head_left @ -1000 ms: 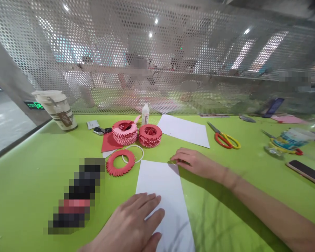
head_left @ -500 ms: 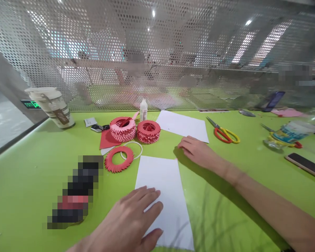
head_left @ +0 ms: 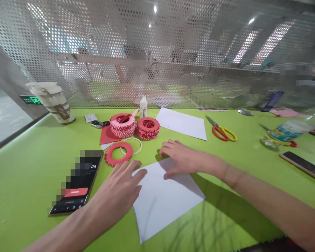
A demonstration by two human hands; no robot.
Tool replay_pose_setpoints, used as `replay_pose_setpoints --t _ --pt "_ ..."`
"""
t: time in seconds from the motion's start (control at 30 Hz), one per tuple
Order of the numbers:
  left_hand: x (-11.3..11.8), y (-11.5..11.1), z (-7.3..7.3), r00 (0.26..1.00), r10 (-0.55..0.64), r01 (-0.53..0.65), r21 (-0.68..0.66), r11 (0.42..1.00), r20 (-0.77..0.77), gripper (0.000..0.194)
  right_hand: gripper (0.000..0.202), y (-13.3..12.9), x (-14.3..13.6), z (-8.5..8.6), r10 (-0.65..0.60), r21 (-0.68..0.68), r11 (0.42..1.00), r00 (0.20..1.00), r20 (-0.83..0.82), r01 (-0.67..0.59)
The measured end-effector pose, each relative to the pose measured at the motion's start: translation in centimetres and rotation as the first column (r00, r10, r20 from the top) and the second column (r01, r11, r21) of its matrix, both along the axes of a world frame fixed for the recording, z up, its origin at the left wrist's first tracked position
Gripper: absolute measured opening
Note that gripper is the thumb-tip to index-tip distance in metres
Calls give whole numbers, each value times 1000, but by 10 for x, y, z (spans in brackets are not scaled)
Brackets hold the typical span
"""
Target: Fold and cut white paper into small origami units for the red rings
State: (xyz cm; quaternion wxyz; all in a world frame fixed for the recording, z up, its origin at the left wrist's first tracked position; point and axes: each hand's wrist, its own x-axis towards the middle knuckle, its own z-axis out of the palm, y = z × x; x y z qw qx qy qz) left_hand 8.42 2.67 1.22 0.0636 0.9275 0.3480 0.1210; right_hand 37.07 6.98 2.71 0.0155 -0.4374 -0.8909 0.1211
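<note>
A white sheet of paper point(head_left: 165, 199) lies turned at an angle on the green table, with a corner toward the front edge. My left hand point(head_left: 123, 185) is at its left edge, fingers apart and holding nothing. My right hand point(head_left: 182, 157) rests over the far edge, thumb on the paper and fingers spread from it. Beyond my left hand lies a flat red paper ring point(head_left: 110, 154), overlapping a thin white ring point(head_left: 140, 146). Behind them stand a pink folded paper ring point(head_left: 123, 130) and a red one point(head_left: 148, 133).
Another white sheet point(head_left: 183, 122), a glue bottle point(head_left: 143, 107) and scissors point(head_left: 220, 131) lie farther back. A phone point(head_left: 78, 189) is at left, a paper cup point(head_left: 55, 105) behind it. At right are a plastic cup point(head_left: 288, 132) and another phone point(head_left: 303, 166). Perforated metal point(head_left: 157, 84) borders the back.
The near white sheet has turned. My left hand has moved forward and left, off the middle of the paper; my right hand has moved left onto the sheet's far edge.
</note>
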Motion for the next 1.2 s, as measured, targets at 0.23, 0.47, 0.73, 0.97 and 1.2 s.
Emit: replay_pose_setpoints --t 0.23,0.47,0.73,0.97,1.2 --pt "1 6 -4 992 123 -122 -86 989 14 54 21 -15 5 -2 -9 51 999 979 -202 19" --pt "5 11 7 990 122 -123 -14 992 -77 37 57 -46 7 -6 -218 51 971 953 -208 234" --pt "7 13 1 998 21 -24 -69 997 -52 43 18 -45 -2 -4 -307 -115 950 939 -158 291" --pt "-5 25 10 996 81 -79 39 996 -38 42 7 -29 -1 -13 -149 131 960 845 -514 249" --pt "-13 22 25 976 -200 207 90 974 -87 52 25 -38 18 -27 177 273 958 931 -319 -88"
